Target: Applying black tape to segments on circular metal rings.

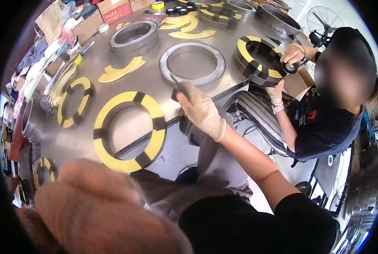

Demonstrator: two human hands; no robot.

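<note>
We are closing our gloved right hand (202,112) around a dark scissor-like tool (178,86), fingers curled tight on its handle while its thin point is reaching over the near rim of the bare grey metal ring (192,64) lying flat on the steel table (125,127). Our right forearm is stretching up from the lower right, bare below a black sleeve. Our left hand (96,199) is filling the lower left of the frame as a large blur close to the lens, and we cannot tell whether it is spread or gripping anything.

Just left of the tool, a flat yellow ring banded with black tape (129,131) is lying near the table's front edge, well within reach. A smaller yellow-and-black ring (74,101) is resting further left, and loose yellow curved segments (121,70) are lying between it and the grey ring. A second stacked grey ring (134,37) is sitting toward the back.

Across the table's corner, a co-worker in a dark shirt is working with both gloved hands (292,53) on a thick yellow-and-black ring stack (256,59), one hand on its upper rim, the other at its lower edge. Cardboard boxes (113,10) and tape rolls (157,5) are crowding the far side.
</note>
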